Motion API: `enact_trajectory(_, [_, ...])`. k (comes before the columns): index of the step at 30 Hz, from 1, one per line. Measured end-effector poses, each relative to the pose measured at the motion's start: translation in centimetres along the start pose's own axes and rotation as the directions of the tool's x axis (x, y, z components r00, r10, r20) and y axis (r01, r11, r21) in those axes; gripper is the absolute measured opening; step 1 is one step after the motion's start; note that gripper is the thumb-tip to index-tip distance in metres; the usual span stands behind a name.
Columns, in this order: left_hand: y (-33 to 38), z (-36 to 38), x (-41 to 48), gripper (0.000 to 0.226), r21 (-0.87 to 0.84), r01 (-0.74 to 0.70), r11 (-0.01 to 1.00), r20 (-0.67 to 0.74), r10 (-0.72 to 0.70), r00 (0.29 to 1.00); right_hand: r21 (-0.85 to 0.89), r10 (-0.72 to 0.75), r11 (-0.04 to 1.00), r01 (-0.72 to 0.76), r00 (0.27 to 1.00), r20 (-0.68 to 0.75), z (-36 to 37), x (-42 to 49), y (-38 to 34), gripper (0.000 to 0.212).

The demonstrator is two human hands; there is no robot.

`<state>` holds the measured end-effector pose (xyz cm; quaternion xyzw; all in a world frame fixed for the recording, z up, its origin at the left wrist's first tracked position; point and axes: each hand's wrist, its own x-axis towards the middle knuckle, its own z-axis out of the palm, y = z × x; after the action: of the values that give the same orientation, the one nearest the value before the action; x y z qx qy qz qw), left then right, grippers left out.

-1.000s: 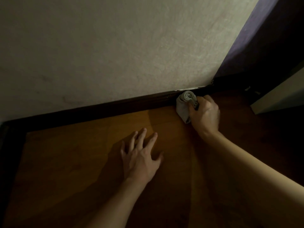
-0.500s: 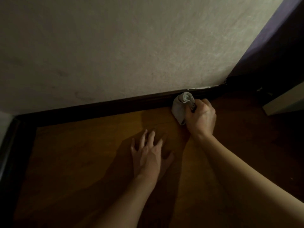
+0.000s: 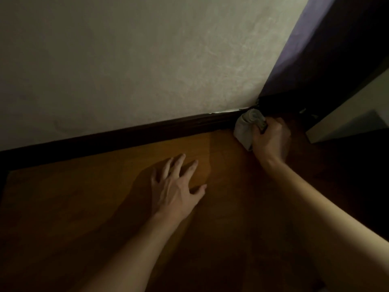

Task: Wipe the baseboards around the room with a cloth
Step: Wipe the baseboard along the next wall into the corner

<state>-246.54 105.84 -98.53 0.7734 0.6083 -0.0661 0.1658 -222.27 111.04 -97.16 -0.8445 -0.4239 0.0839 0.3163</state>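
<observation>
Two grips in play, but only one is doing the work. The person's right grip [image 3: 271,138] is curled tight round a bunched grey cloth [image 3: 245,128], and the cloth is pushed up against the dark baseboard [image 3: 147,133] right where it meets the corner. The left grip [image 3: 174,186] is spread flat on the wooden floor [image 3: 84,218], well off to the left of the right grip and nearer the person, and looks like it's just propping them up. So this reads as mid-wipe, at the far end of this wall's run. The next move probably has to turn the corner onto the darker strip just beyond the right grip, which means re-angling the cloth. It's tight there: a pale panel [image 3: 347,123] sits near the right grip's right side, while its left side along the baseboard is open floor.
</observation>
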Motion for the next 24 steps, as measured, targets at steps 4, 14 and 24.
enact_trajectory(4, [0.7,0.5,0.2,0.073,0.020,0.032,0.999,0.010,-0.032,0.999,0.043,-0.093,0.995,0.090,0.993,0.074,0.6,-0.8,-0.7,0.019])
enact_trajectory(14, [1.3,1.0,0.4,0.072,0.026,0.050,0.998,-0.007,-0.050,0.999,0.106,-0.116,0.989,0.107,0.990,0.083,1.2,-0.7,-0.4,0.016])
enact_trajectory(24, [1.3,1.3,0.4,0.074,0.029,0.058,0.998,-0.020,-0.057,0.998,0.017,-0.113,0.994,0.112,0.993,0.045,0.1,0.8,1.1,0.019])
